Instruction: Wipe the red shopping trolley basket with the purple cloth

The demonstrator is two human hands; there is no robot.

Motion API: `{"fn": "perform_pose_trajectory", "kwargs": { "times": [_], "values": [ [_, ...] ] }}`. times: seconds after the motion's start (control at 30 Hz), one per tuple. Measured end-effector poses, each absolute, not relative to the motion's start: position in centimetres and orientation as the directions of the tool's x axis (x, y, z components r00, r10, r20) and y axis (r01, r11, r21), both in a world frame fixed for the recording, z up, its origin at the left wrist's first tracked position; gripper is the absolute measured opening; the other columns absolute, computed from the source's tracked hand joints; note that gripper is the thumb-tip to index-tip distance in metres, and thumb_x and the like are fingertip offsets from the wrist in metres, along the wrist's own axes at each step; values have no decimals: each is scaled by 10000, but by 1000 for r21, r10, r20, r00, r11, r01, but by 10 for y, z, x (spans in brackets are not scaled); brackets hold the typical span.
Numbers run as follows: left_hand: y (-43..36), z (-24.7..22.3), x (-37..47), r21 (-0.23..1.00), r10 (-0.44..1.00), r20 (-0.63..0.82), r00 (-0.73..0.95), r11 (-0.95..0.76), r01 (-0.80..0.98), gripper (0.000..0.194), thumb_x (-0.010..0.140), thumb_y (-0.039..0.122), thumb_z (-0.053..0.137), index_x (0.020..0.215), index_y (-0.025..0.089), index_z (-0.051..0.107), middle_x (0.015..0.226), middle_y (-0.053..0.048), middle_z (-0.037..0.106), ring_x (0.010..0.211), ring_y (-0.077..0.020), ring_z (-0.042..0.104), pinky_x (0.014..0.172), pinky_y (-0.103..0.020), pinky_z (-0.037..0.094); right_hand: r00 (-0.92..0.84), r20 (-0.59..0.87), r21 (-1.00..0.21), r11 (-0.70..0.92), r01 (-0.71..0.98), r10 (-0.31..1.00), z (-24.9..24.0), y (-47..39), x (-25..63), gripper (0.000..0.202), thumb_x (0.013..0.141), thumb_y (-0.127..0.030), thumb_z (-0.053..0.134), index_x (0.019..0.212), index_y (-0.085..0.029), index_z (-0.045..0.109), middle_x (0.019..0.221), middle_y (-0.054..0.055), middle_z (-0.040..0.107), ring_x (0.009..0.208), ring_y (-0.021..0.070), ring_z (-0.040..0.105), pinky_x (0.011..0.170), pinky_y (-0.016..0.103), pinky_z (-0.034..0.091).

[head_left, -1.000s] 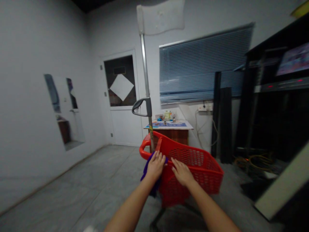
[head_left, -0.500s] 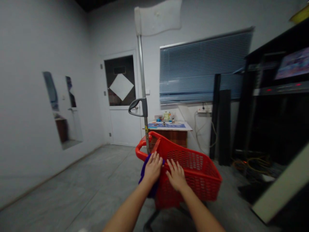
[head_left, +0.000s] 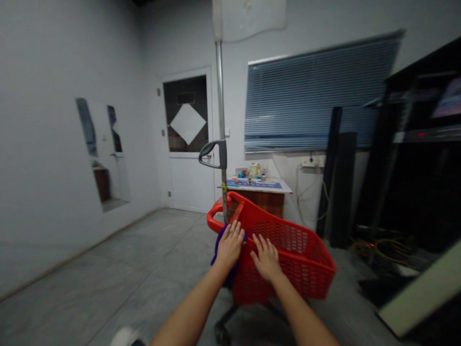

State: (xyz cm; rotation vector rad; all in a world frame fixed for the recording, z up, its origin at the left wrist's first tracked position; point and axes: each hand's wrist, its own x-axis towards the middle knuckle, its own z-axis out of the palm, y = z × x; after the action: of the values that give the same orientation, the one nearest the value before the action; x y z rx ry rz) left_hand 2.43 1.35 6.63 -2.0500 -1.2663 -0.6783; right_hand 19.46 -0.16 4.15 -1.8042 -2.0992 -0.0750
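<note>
Grey floor fills the lower part of my head feed. The left hand lies over purple cloth, fingers extended — whether it grips, I can't tell; the right hand is spread at the near side of the red cart. That cart sits just ahead, long axis running left to right, handle leftward — left hand nearer it. Beyond stands a table.
</note>
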Motion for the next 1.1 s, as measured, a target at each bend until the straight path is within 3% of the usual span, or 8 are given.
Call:
{"fn": "perform_pose_trajectory", "kwargs": {
  "times": [0.17, 0.37, 0.53, 0.73, 0.87, 1.1],
  "values": [
    [21, 59, 23, -164, 594, 747, 298, -269, 949, 413, 967, 329, 404, 1339, 187, 516, 1483, -80, 416, 1429, -224, 242, 1174, -454, 200, -104, 301, -205, 171, 964, 948, 42, 3, 193, 622, 931, -458, 340, 1508, -323, 149, 1574, 22, 199, 1428, 275, 182, 1115, 477, 174],
    [32, 59, 27, -247, 564, 708, 425, -367, 897, 387, 965, 334, 419, 1307, 198, 540, 1436, -71, 487, 1398, -215, 319, 1168, -434, 231, -92, 264, -244, 159, 957, 960, 50, 6, 192, 613, 931, -475, 346, 1502, -311, 195, 1574, 13, 203, 1439, 280, 136, 1133, 464, 147],
    [35, 70, 23, -190, 585, 738, 337, -299, 935, 364, 966, 326, 408, 1233, 158, 591, 1367, -114, 556, 1381, -246, 352, 1160, -465, 229, -108, 273, -306, 193, 932, 956, 51, 8, 191, 603, 926, -479, 365, 1492, -311, 241, 1571, -6, 213, 1443, 287, 104, 1149, 461, 113],
    [38, 69, 27, -250, 585, 681, 441, -381, 890, 353, 968, 290, 403, 1247, 162, 577, 1353, -99, 572, 1364, -226, 382, 1169, -450, 214, -120, 281, -365, 221, 904, 952, 51, 10, 189, 609, 913, -464, 392, 1487, -314, 255, 1573, -12, 203, 1450, 273, 61, 1156, 468, 92],
    [43, 76, 28, -209, 611, 716, 338, -274, 939, 364, 979, 289, 373, 1220, 137, 599, 1313, -125, 600, 1352, -263, 397, 1159, -505, 216, -131, 279, -404, 240, 883, 951, 49, 16, 192, 606, 917, -497, 379, 1485, -317, 263, 1575, -24, 196, 1451, 271, 37, 1164, 468, 78],
    [46, 73, 22, -319, 575, 658, 487, -372, 872, 369, 977, 229, 349, 1249, 164, 591, 1344, -91, 580, 1325, -222, 441, 1141, -426, 278, -149, 316, -433, 282, 856, 937, 43, 25, 194, 593, 919, -492, 379, 1479, -330, 274, 1570, -39, 207, 1453, 264, 11, 1172, 477, 89]
  ]
}}
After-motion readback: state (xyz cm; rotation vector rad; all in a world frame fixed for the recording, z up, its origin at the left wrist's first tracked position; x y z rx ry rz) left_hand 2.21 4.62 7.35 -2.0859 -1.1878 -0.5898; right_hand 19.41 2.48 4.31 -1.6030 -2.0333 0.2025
